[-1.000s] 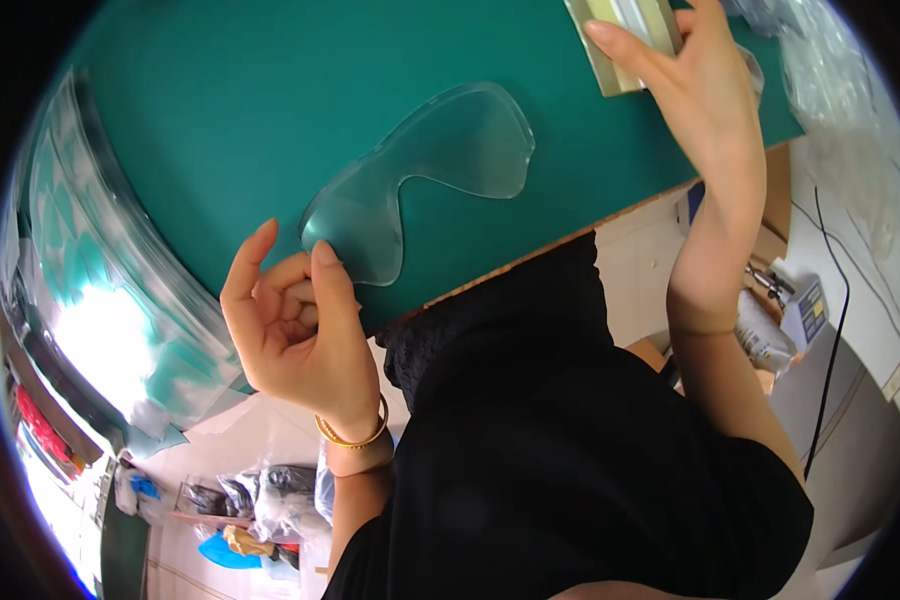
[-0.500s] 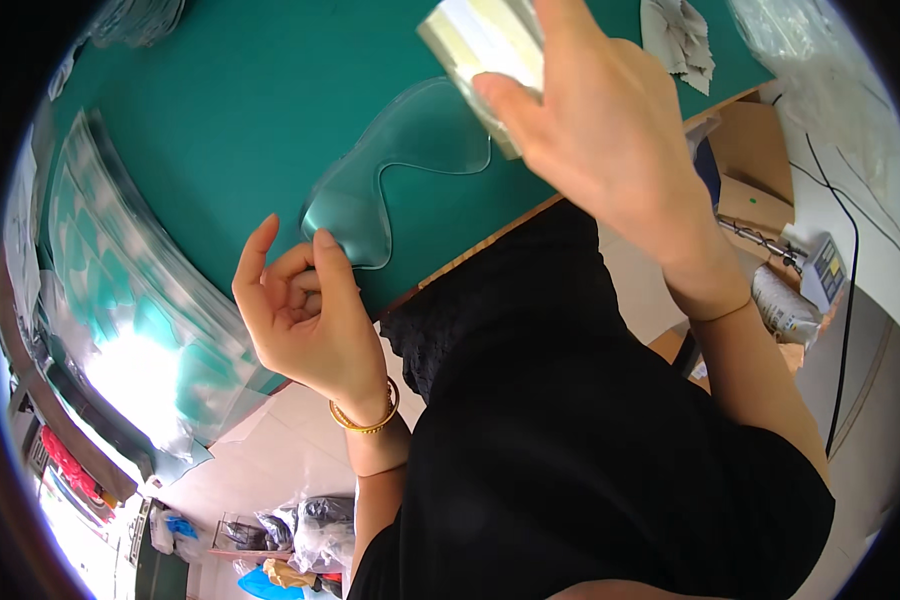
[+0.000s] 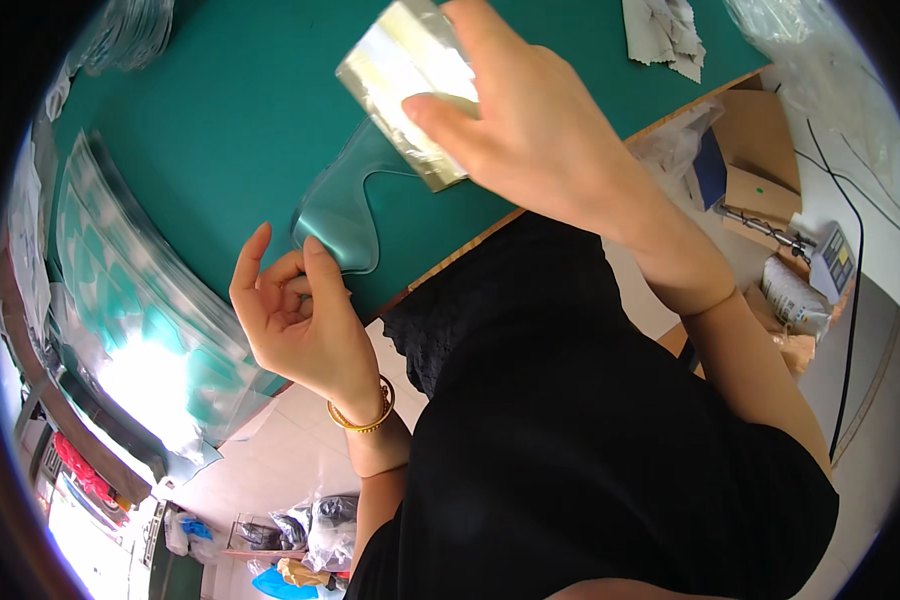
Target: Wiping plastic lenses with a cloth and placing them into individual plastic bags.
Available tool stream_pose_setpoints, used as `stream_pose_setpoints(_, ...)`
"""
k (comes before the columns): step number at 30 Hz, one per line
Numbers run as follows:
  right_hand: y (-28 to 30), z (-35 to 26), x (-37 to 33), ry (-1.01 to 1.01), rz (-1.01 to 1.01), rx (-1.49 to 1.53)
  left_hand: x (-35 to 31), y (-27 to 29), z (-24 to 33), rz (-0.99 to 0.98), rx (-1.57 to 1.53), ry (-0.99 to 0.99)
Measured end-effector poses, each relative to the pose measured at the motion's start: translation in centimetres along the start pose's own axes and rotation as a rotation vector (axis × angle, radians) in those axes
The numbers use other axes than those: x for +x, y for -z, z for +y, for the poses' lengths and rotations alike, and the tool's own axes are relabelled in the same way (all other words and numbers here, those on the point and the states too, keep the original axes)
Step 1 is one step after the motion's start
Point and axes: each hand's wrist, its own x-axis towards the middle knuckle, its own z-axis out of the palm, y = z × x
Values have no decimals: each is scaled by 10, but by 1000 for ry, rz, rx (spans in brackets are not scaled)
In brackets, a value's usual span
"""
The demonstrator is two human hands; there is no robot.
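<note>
Clear plastic, faintly green over the bench (image 3: 230, 110): a goggle-shaped lens (image 3: 338, 218) lies at upper centre of the frame, near the bench's front edge. Left hand (image 3: 305, 325), palm turned up, has its lower left tip pinched, thumb on top, other fingers curled at or under the rim, one finger raised free. Holding only that tip seems meant to steady the piece while leaving most of its face uncovered. Right hand (image 3: 545, 145) grips a pale yellow, glossy block (image 3: 400, 75) with thumb across its near face; fingers beyond are mostly hidden. Block sits over the lens's right part and hides it; contact between the two: cannot tell. Thumb laid flat probably keeps the block from tipping. Grey cloth (image 3: 660, 35) lies crumpled at upper right, apart from both hands, perhaps set there to leave working room. Stacked clear sheets (image 3: 120, 300) curve along the left of the frame; nested clear pieces (image 3: 130, 35) sit at upper left, likely grouped to stay within reach. Gold bracelet (image 3: 368, 410) on left wrist, clear of the lens.
</note>
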Motion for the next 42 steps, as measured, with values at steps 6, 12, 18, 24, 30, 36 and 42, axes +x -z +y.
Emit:
stream_pose_setpoints(6, 5, 7, 5, 87, 43, 12, -1, 2, 5, 34, 55, 49)
stream_pose_setpoints(12, 18, -1, 8, -118, -80, 167, 0, -4, 25, 38, 27, 38)
stream_pose_setpoints(18, 16, -5, 10, -124, -62, 159, -6, -8, 45, 118, -138, -88)
stream_pose_setpoints(24, -3, 0, 13, 87, 8, 25, -5, 0, 33, 91, -80, -36)
stream_pose_setpoints(30, -27, -11, 27, 343, -40, 10, -4, 8, 21, 39, -55, 83)
stream_pose_setpoints(36, -1, -13, 40, 190, -251, 82, -6, 25, 12, -84, 18, 94)
stream_pose_setpoints(42, -36, -24, 23, 335, -137, -42, -5, 31, 11, -180, -56, 165)
